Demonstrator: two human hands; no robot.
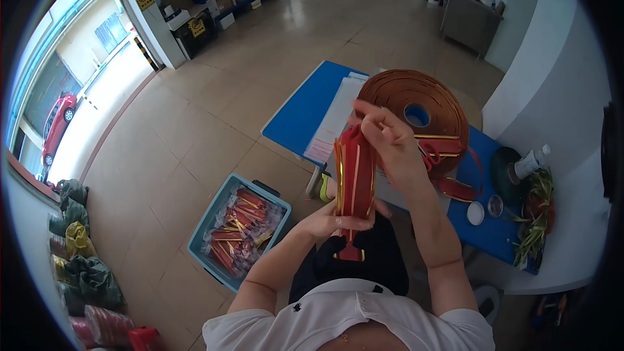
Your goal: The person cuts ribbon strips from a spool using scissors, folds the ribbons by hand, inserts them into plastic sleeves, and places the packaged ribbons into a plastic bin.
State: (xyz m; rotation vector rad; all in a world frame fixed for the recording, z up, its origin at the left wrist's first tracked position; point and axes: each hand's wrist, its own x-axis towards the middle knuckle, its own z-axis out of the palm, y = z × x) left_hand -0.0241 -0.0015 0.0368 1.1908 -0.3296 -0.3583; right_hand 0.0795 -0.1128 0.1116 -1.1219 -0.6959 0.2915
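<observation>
My left hand (341, 221) is wrapped around the lower part of a red ribbon bundle (356, 175) with gold edges. The bundle stands roughly upright above my lap, with a red and gold end (351, 252) hanging below the hand. My right hand (393, 140) is at the top of the bundle, its fingers bent around the red tip and the index finger reaching past it. Behind that hand lies a large brown-red ribbon roll (396, 88) with a blue core. Red-handled scissors (429, 153) rest beside more red and gold ribbon (448, 147) on the roll.
A teal basket (200, 242) of bagged red-gold pieces stands on the floor at left. The blue table (302, 107) carries papers (331, 123), a round lid (475, 213), a bottle (530, 164) and leafy plants (536, 211). Dark green bags (94, 279) line the left wall.
</observation>
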